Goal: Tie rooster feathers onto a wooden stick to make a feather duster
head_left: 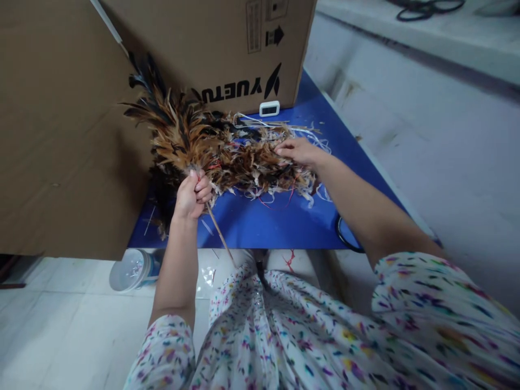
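Note:
My left hand (193, 195) is closed around the stick of a feather duster (174, 124), just below its brown and black feathers. The duster tilts up to the left, and its thin bare stick (219, 230) slants down toward my lap. Over the right part of a heap of loose brown feathers (260, 162) on the blue table, my right hand (298, 151) has its fingers together, with the tips at some feathers. Pale fluff and red strings are mixed into the heap.
Cardboard boxes (73, 135) stand at the left and back. A small white display device (269, 109) sits by the rear box. Thin sticks (276, 124) and white ties lie behind the heap. A black ring-shaped thing (345, 235) is near the front edge. A bucket (136, 271) stands on the floor.

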Motion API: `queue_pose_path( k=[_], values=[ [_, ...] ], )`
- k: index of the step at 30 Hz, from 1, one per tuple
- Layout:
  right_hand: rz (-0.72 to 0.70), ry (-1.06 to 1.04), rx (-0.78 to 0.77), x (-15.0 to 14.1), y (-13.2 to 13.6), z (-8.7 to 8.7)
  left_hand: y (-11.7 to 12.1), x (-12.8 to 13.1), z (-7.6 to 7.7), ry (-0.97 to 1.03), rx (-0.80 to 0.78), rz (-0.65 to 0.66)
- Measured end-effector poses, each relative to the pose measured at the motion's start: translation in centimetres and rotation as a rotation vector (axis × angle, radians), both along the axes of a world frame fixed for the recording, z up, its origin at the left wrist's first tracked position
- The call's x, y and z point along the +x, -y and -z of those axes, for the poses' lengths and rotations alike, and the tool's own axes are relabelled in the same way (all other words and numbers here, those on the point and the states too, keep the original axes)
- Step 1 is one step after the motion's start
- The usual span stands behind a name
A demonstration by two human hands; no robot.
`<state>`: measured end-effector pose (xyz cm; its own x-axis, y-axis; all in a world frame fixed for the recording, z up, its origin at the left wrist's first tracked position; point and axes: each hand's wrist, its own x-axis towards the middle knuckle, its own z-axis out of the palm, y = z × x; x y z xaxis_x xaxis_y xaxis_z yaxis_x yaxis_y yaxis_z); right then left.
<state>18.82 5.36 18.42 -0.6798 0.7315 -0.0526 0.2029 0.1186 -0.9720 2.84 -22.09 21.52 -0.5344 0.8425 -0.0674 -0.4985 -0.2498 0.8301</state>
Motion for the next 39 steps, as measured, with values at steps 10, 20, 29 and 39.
queue_pose_path(
  k=[10,20,29,39],
  values=[
    [-0.006,0.369,0.352,2.5,-1.0,-0.2,0.4,0.7,1.0,0.033,-0.031,0.021],
    [-0.128,0.754,0.898,2.5,1.1,1.5,0.6,1.7,1.8,0.004,-0.033,0.04],
    [0.184,0.143,0.372,4.3,0.6,-0.8,-1.4,3.5,1.5,0.023,-0.09,0.031],
    [0.01,-0.375,-0.102,3.1,6.1,-1.4,-4.8,6.4,2.3,-0.088,-0.138,-0.016]
  ],
)
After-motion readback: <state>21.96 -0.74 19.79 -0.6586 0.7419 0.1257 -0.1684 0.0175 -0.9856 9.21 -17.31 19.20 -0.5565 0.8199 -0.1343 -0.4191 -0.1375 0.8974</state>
